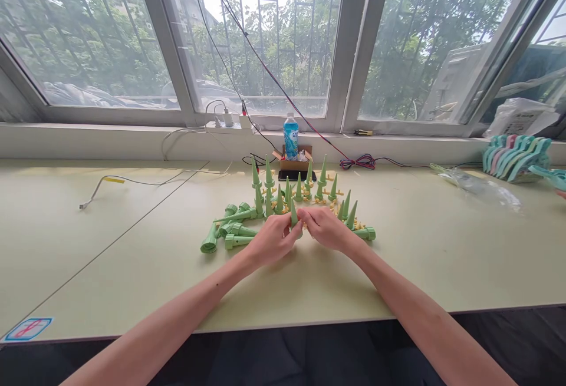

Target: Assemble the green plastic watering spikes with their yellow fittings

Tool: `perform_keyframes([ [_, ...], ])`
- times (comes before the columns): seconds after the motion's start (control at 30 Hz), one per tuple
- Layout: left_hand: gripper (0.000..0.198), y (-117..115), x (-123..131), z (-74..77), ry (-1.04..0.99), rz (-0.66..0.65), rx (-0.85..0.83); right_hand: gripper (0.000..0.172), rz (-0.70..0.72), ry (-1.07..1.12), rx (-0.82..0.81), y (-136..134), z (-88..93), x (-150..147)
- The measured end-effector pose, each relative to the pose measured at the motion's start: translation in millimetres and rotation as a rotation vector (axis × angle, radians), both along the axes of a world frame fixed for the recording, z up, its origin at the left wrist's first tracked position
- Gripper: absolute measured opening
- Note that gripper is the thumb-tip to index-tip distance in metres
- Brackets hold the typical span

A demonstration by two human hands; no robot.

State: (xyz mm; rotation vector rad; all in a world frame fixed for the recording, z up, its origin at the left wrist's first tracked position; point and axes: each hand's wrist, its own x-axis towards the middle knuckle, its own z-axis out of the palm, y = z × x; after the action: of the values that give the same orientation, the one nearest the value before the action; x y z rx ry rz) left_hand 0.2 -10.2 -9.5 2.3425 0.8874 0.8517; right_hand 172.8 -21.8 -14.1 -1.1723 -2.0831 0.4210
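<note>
My left hand (276,237) is closed around a green plant watering spike (293,214), which points upward. My right hand (325,227) is pinched against the side of that spike; whatever its fingertips hold is hidden, though a bit of yellow shows by them. Behind both hands stand several green spikes (323,171), tips up, some with small yellow valves (331,192) on their sides. To the left of my left hand, more green spikes (241,230) lie on their sides in a loose heap. Another lying spike (366,233) is partly covered by my right wrist.
A blue-labelled bottle (290,137) stands in a small cardboard box (296,163) behind the spikes, near a dark phone (289,176). Coiled cable (358,162), a clear plastic bag (480,188) and pastel hangers (515,156) are to the right. A white cable (95,191) lies left.
</note>
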Motion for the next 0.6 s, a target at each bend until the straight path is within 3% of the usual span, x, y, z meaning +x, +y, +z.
perform_keyframes([
  [0.37,0.031,0.5,0.8,-2.2,-0.003,0.087,0.038,0.048,-0.051,0.033,0.07,1.5,-2.7,-1.3],
  [0.6,0.029,2.7,1.1,-1.5,-0.109,0.099,-0.075,0.044,-0.063,0.103,0.026,1.2,-3.8,-1.8],
])
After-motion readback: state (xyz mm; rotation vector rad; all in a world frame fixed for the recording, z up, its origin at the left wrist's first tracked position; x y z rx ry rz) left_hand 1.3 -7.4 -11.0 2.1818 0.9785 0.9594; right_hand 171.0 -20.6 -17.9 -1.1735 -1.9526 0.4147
